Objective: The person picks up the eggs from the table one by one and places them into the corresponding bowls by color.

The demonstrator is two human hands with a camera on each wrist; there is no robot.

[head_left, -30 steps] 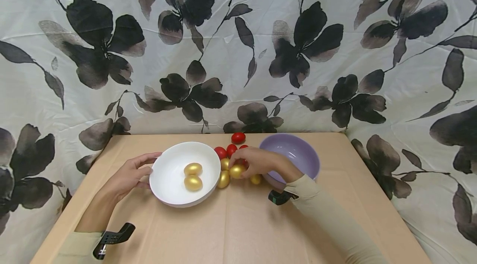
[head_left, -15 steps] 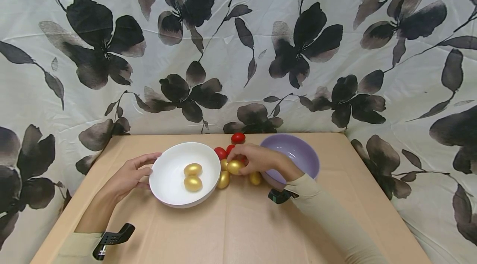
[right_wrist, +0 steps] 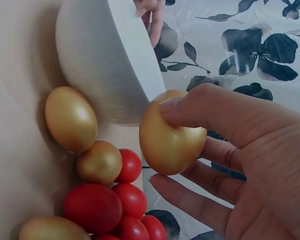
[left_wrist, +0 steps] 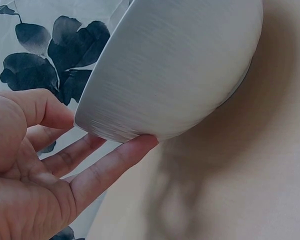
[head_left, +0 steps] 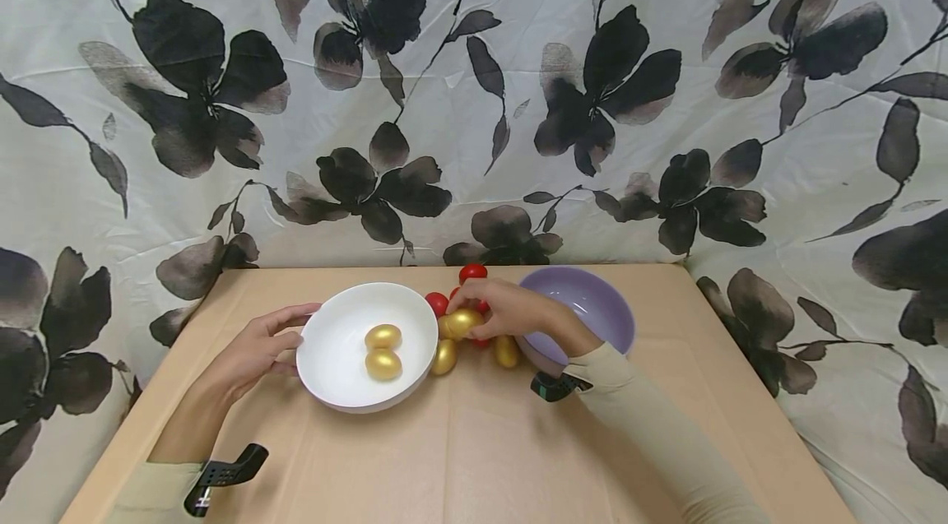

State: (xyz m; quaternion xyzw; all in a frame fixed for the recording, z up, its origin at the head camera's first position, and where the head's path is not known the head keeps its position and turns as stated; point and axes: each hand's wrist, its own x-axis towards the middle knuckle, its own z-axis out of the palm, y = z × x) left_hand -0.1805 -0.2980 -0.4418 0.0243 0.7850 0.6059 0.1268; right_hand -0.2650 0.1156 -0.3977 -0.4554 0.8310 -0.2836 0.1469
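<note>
A white bowl (head_left: 329, 380) stands on the table at centre left, with two golden eggs (head_left: 383, 364) inside. My left hand (head_left: 255, 351) holds it at its left side, thumb at the rim and fingertips against the outer wall (left_wrist: 165, 75). My right hand (head_left: 507, 308) pinches a golden egg (right_wrist: 167, 142) between thumb and fingers, above the pile and close to the bowl's right rim. Beneath and around that hand lie golden eggs (right_wrist: 71, 119) and red eggs (right_wrist: 92, 207), partly hidden by it in the head view.
A purple bowl (head_left: 592, 302) stands right of the eggs, partly behind my right forearm. One red egg (head_left: 472, 272) lies near the table's back edge. A floral cloth (head_left: 474, 96) hangs behind the wooden table (head_left: 444, 458).
My right hand has lifted the golden egg slightly and carried it a little left, toward the white bowl. The left hand and white bowl stay in place.
</note>
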